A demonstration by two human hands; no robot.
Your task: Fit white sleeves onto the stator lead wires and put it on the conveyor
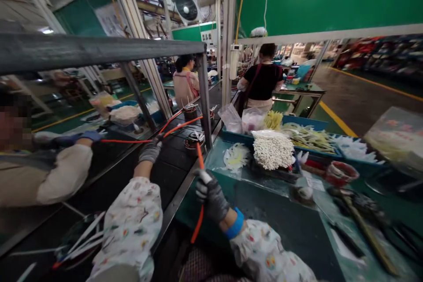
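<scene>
My left hand (150, 150), in a grey glove, reaches out over the black conveyor belt (109, 185) and pinches thin orange wires (180, 127) that run toward a round coil part (191, 110). Nearer me, at the belt's edge, my right hand (211, 196), also grey-gloved with a blue cuff, grips another orange wire (200, 155) with a white end; that wire hangs down below my fist. Both of my sleeves are white with small coloured prints.
A co-worker's sleeve (64, 174) rests across the belt on the left. Two people stand further along the line. On the green bench (280, 216) sit a bundle of white parts (272, 150), blue trays (310, 139), a red cup (340, 172) and tools. A steel post (205, 97) rises beside the belt.
</scene>
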